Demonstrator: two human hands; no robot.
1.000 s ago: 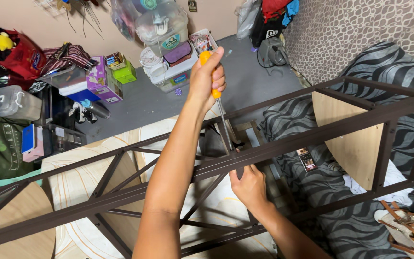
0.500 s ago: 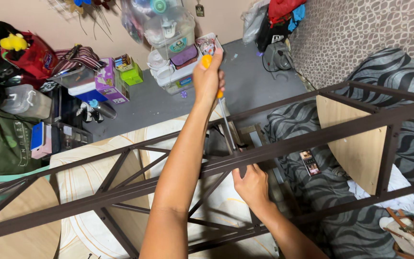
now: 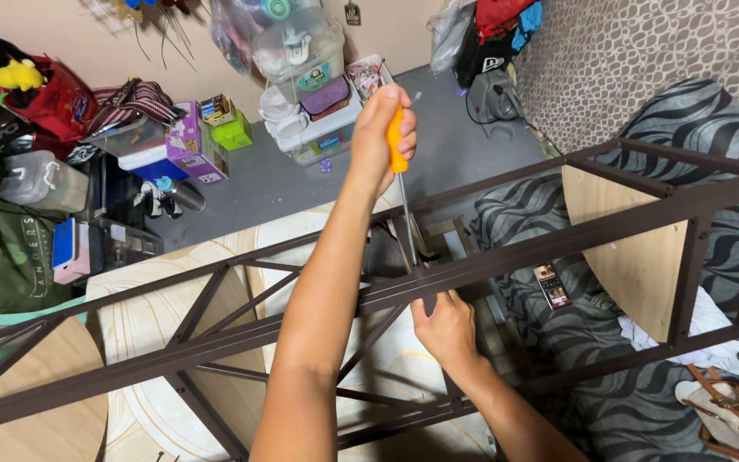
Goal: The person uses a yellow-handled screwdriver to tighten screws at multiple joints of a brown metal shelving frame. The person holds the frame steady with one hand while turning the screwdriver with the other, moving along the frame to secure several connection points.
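Metal shelf frame [image 3: 558, 248] lying on its side across the middle of the picture, with a screw being driven at centre.
Dark brown rails run from lower left to upper right, with a wooden shelf panel [image 3: 635, 248] fixed at the right. The left hand [image 3: 382, 137], upper centre, is clenched around the orange-handled screwdriver [image 3: 397, 158], whose shaft drops to the rail joint; the right hand [image 3: 446, 329] below grasps the rail. Keeping the shaft square to the screw and pressing down firmly should stop the tip slipping.
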